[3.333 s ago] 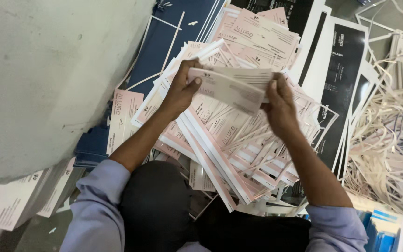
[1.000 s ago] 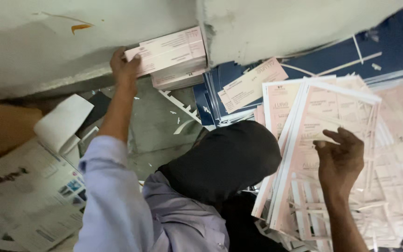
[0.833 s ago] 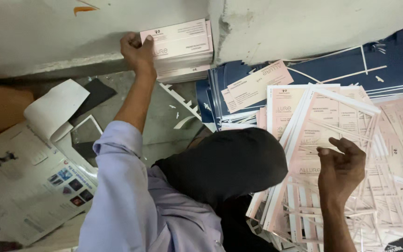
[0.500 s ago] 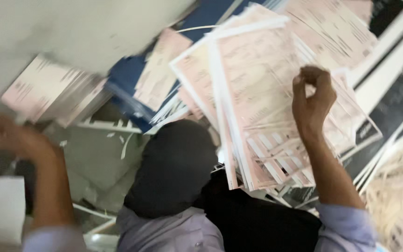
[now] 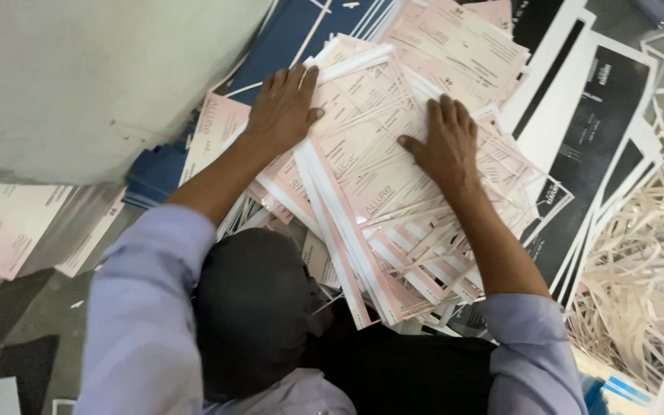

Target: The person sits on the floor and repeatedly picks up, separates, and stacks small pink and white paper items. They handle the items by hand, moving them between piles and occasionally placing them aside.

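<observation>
At far left, against the wall (image 5: 78, 84), a small pink stack (image 5: 24, 227) lies on the floor, well apart from your hands. Your left hand (image 5: 286, 107) rests flat, fingers spread, on the left edge of the pink sheets (image 5: 378, 177); it grips nothing. Your right hand (image 5: 447, 142) lies open on the same pile, nearer its middle. You seem to be squaring and gathering sheets; lifting a batch would call for curling fingers under an edge. Paper strips (image 5: 639, 261) lie far right.
</observation>
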